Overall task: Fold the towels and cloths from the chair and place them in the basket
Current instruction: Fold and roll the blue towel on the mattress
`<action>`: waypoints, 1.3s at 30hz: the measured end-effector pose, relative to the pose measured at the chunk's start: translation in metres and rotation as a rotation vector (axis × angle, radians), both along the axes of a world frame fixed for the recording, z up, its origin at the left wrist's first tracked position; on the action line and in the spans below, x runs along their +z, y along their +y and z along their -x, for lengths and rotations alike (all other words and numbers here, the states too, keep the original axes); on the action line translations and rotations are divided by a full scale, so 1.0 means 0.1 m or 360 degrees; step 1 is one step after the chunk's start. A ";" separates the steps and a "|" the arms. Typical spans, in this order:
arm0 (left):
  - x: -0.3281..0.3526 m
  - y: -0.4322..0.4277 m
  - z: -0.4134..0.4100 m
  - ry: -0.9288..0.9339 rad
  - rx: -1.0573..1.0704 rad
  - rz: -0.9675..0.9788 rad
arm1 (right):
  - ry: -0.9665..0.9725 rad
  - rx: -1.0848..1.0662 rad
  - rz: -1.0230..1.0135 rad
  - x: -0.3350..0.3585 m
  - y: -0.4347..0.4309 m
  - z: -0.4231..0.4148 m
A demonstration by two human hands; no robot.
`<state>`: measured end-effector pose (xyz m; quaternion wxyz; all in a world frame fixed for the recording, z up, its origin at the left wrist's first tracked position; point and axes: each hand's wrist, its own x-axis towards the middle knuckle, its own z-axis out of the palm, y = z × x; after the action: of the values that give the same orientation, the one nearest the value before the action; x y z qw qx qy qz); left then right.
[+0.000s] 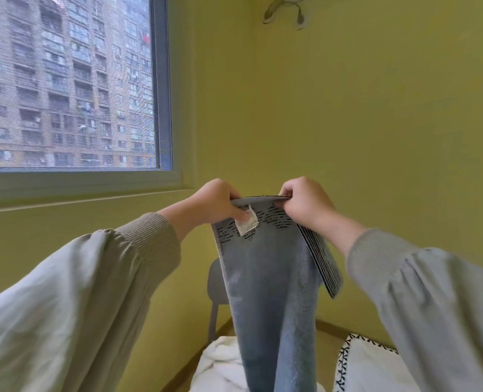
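While blue towel (pixel 265 281) hangs mid-air above chair (pixel 215 281), left hand (pixel 217 202) pinches top edge beside white label (pixel 247 223), right hand (pixel 305 203) pinches opposite top corner; hands near each other, edge taut between. Towel looks soft, plush, limp, fairly light; likely sags without two-corner grip. Best hold: hemmed patterned band, firmer than pile. White cloth (pixel 220 363) lies below. Basket not in view.
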<state>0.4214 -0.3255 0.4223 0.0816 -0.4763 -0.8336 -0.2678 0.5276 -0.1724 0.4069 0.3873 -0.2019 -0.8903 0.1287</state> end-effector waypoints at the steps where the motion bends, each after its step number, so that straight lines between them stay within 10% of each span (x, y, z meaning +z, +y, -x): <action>1: 0.00 0.00 0.01 0.0023 0.0000 0.0002 | -0.0063 -0.0075 -0.0083 -0.02 0.01 -0.02; 21: -0.06 -0.15 0.26 0.0012 0.0323 -0.0229 | -0.0106 -0.0960 -0.0203 -0.24 0.50 -0.43; 32: 0.21 -0.06 -0.14 -0.0827 0.0133 -0.1123 | 0.0985 -0.0547 0.0582 0.29 0.17 -0.56; 39: 0.62 0.01 -0.78 -0.0885 -0.0118 -0.1234 | 0.1328 -0.0462 0.0427 0.75 -0.04 -1.17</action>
<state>0.4994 -0.3244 0.4842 0.0176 -0.3505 -0.6449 -0.6789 0.6444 -0.1762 0.4822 0.6971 -0.3037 -0.5962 0.2576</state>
